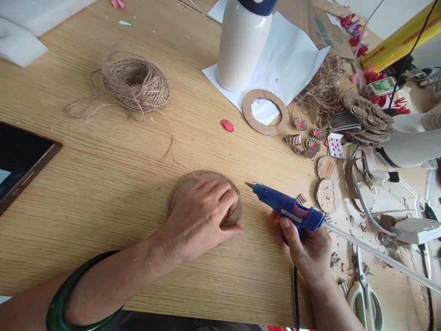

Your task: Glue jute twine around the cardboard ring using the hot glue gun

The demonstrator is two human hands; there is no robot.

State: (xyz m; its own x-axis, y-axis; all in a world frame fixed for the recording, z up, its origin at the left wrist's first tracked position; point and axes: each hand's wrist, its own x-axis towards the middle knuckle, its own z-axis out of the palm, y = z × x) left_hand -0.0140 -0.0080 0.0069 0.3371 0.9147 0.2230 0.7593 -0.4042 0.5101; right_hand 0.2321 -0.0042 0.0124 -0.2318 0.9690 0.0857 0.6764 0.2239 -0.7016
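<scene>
My left hand (203, 211) rests over a round cardboard piece (179, 191), its fingers curled down on it and hiding much of it. Twine runs along the rim of this piece, and a loose strand leads back to a ball of jute twine (136, 85). In my right hand (310, 250) is a blue hot glue gun (287, 206), its nozzle pointing left toward the cardboard piece but apart from it. A long clear glue stick (375, 253) sticks out of the gun's back end.
A white bottle (243, 46) stands on white paper (292, 59) near a cardboard ring (248, 112). Small red discs (227, 125) lie mid-table. Scissors (365, 299), cardboard scraps and cables crowd the right side. A phone or tablet (24, 161) lies at the left.
</scene>
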